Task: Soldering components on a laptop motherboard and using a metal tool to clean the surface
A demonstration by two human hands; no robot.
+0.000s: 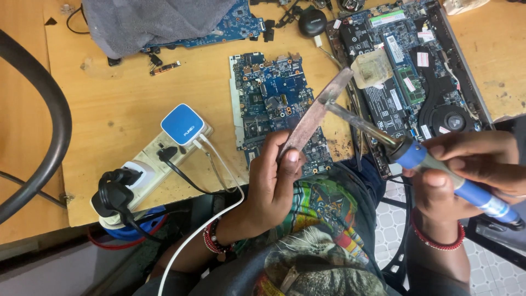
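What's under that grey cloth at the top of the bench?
A blue circuit board sticks out from under the grey cloth along its lower right edge. The rest of the board is covered.

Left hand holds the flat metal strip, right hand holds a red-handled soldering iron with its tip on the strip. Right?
Not quite. The head view shows the soldering iron in the right hand has a blue handle, not red. The rest holds: the left hand holds the flat metal strip, tip on it.

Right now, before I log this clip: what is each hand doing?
Left hand: closed on a flat metal strip.
Right hand: closed on a blue-handled soldering iron, tip touching the strip.
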